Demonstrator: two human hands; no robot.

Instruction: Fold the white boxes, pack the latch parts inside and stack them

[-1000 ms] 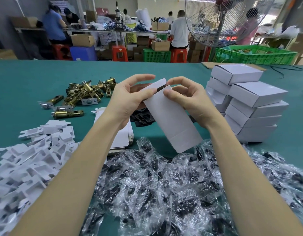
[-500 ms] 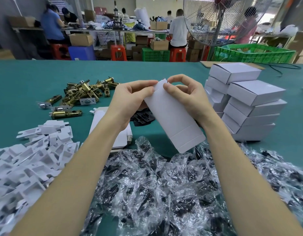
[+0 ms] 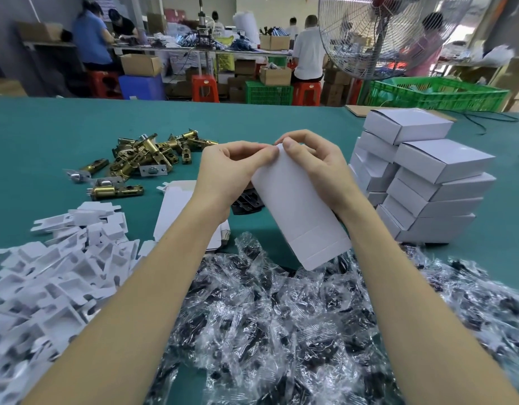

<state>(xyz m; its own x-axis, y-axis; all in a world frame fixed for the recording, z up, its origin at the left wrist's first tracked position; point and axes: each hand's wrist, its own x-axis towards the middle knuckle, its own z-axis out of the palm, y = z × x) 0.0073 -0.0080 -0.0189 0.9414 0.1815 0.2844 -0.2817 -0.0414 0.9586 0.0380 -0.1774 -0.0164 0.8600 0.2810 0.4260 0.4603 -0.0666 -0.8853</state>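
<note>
I hold a white box tilted above the table, its far end up between my hands. My left hand grips its left side, fingertips pressing the top flap. My right hand curls around the right side, thumb and fingers pinching the same flap at the top edge. Brass latch parts lie in a heap at the left back. A stack of folded white boxes stands at the right. Flat unfolded box blanks lie under my left forearm.
White cardboard inserts are piled at the near left. Clear plastic bags with dark parts cover the near table. Black parts lie behind the held box. A green table stretches back; a fan, crates and several workers are beyond.
The open top flap has been folded down and closed onto the box. Both hands' fingertips came together at the box's top edge.
</note>
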